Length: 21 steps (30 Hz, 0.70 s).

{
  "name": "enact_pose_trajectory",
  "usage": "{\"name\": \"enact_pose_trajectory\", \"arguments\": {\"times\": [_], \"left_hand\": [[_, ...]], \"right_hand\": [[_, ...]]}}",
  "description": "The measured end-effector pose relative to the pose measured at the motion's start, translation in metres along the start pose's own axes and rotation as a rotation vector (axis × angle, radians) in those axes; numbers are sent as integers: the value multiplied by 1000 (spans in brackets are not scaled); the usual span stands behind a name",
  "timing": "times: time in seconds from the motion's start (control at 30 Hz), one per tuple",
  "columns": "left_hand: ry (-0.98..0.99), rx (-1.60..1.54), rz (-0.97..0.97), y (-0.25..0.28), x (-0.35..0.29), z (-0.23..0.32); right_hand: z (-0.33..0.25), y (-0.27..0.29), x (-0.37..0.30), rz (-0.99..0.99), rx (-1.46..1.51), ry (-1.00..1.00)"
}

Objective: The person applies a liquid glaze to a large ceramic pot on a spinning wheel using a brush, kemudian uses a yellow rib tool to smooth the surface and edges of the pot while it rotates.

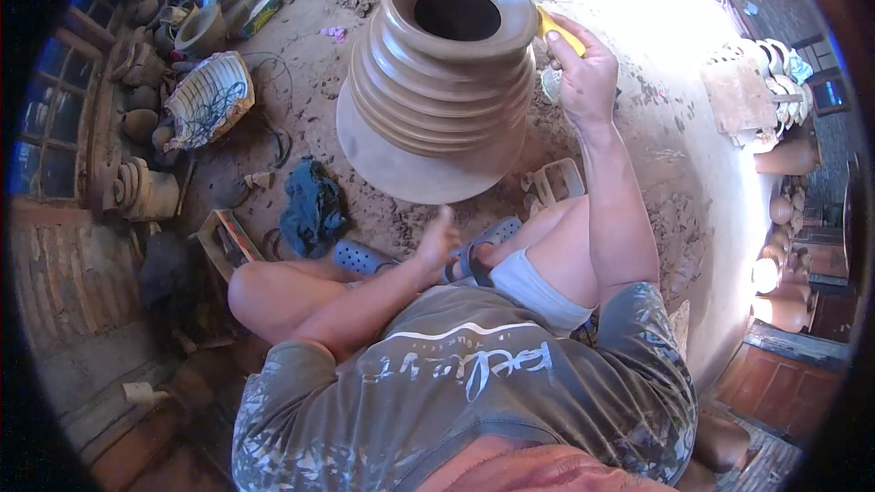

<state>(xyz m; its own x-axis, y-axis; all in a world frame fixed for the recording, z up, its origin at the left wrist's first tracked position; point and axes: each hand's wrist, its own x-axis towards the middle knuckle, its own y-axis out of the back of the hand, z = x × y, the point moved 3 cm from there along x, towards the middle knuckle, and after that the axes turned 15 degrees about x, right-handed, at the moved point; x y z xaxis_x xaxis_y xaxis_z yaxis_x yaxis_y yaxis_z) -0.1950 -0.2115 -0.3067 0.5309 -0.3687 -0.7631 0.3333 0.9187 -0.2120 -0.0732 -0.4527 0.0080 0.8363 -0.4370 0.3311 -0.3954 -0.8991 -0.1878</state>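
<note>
A large wet clay pot (437, 82) with stacked ridges and a wide flared rim stands upright on a round wheel disc (428, 184). My right hand (588, 77) pinches a flat yellow piece (563, 32), likely a potter's rib, and holds it at the right outer edge of the rim. Lower down, my left hand (439, 239) hovers by the near edge of the disc, apart from the pot. Motion blur smears its fingers, and nothing shows in it. The pot's dark mouth hides its inside.
A dark blue cloth (313, 207) and an open box (228, 241) lie left of my feet. Farther left are a cracked white basket (211, 100) and several clay pots. Past my right knee stands a pale container (558, 182). Finished pots (782, 301) line the far right.
</note>
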Motion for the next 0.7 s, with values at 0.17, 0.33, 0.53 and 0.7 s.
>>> {"name": "enact_pose_trajectory", "arguments": {"times": [0.17,0.33,0.53,0.7], "left_hand": [[-326,-467,324,95,12,136],[-313,-188,595,30,23,59],[-35,-104,142,18,11,30],[-348,-342,355,100,24,122]], "right_hand": [[-2,0,-2,25,-32,4],[-4,-9,-2,8,-58,38],[-2,4,-7,44,-124,51],[-2,10,-11,48,-132,48]]}}
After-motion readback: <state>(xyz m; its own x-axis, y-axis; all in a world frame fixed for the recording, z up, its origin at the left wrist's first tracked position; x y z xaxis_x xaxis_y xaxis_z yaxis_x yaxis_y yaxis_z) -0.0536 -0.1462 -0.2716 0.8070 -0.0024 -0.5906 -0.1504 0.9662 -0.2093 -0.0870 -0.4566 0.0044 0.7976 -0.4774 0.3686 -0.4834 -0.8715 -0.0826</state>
